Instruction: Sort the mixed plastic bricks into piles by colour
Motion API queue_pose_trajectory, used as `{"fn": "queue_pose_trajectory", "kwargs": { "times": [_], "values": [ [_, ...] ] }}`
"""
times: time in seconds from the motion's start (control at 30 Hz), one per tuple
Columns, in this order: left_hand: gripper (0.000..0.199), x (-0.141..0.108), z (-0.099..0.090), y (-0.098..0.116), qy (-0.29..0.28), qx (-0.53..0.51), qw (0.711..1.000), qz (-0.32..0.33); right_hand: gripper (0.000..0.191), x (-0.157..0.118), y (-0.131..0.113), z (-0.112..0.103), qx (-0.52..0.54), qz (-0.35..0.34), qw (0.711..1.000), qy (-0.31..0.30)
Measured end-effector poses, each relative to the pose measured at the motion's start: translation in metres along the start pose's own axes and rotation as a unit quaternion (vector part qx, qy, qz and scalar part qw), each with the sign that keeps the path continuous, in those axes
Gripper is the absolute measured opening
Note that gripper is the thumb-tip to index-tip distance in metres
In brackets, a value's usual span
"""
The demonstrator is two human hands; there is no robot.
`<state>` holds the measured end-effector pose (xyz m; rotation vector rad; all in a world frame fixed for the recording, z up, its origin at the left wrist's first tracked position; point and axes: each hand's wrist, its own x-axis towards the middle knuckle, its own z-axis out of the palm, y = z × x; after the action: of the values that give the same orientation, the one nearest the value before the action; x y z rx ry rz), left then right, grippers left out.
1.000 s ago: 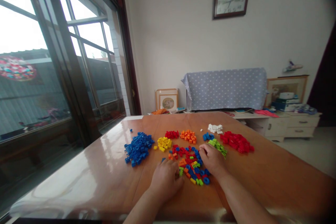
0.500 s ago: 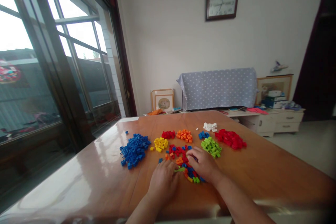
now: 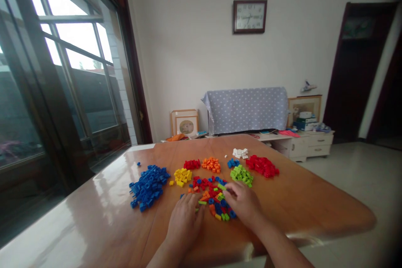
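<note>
Small plastic building bricks [image 3: 209,194] in red, blue, orange and green lie in a loose group before me. My right hand [image 3: 244,202] is over the right side of this group, its thumb and fingers pinching a light-green brick [image 3: 221,186]. My left hand [image 3: 184,217] rests low on the left side, fingers curled down, with another light-green brick [image 3: 202,202] at its fingertips between index finger and thumb. More green shows under that hand, partly hidden by the fingers.
Around the group on the wooden table [image 3: 103,217] are piles of blue bricks [image 3: 150,186], yellow bricks [image 3: 182,176], red bricks [image 3: 262,166], orange bricks [image 3: 211,164], green bricks [image 3: 241,175] and white bricks [image 3: 240,153]. A cloth-covered object [image 3: 246,111] stands behind.
The view has swung to the right. My right hand has lifted slightly and now shows a light-green brick in its fingers, uncovering bricks beneath. My left hand stays low by the group.
</note>
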<state>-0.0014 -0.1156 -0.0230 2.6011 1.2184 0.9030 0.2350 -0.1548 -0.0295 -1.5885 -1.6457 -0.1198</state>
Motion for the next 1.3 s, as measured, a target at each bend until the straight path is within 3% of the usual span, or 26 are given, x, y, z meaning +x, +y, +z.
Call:
{"fn": "queue_pose_trajectory", "kwargs": {
  "times": [0.07, 0.2, 0.3, 0.4, 0.83, 1.0, 1.2, 1.3],
  "values": [
    [0.024, 0.001, -0.001, -0.001, -0.001, 0.008, 1.0, -0.011, 0.022, 0.006, 0.026, -0.01, -0.041, 0.089, 0.994, 0.05],
    [0.024, 0.002, -0.001, -0.003, -0.006, 0.016, 0.999, -0.028, 0.028, 0.01, 0.083, -0.025, -0.1, 0.197, 0.974, 0.05],
    [0.025, 0.003, 0.0, -0.004, -0.01, 0.015, 0.999, -0.031, 0.03, 0.007, 0.112, -0.026, -0.111, 0.219, 0.969, 0.042],
    [0.025, 0.004, 0.0, -0.004, -0.014, 0.018, 0.999, -0.032, 0.03, 0.004, 0.125, -0.02, -0.109, 0.209, 0.972, 0.02],
    [0.024, 0.005, -0.001, -0.008, 0.006, 0.064, 0.995, -0.072, 0.035, 0.002, 0.126, -0.017, -0.116, 0.205, 0.972, -0.011],
    [0.022, 0.004, -0.005, -0.004, 0.006, 0.088, 0.993, -0.078, 0.036, 0.003, 0.12, -0.018, -0.133, 0.21, 0.969, 0.007],
    [0.008, 0.001, -0.011, 0.007, -0.008, 0.153, 0.985, -0.081, 0.031, 0.004, 0.101, -0.016, -0.115, 0.139, 0.983, 0.016],
    [0.013, -0.001, -0.012, 0.01, -0.003, 0.169, 0.982, -0.082, 0.031, 0.004, 0.094, -0.016, -0.103, 0.128, 0.986, 0.023]
  ]
}}
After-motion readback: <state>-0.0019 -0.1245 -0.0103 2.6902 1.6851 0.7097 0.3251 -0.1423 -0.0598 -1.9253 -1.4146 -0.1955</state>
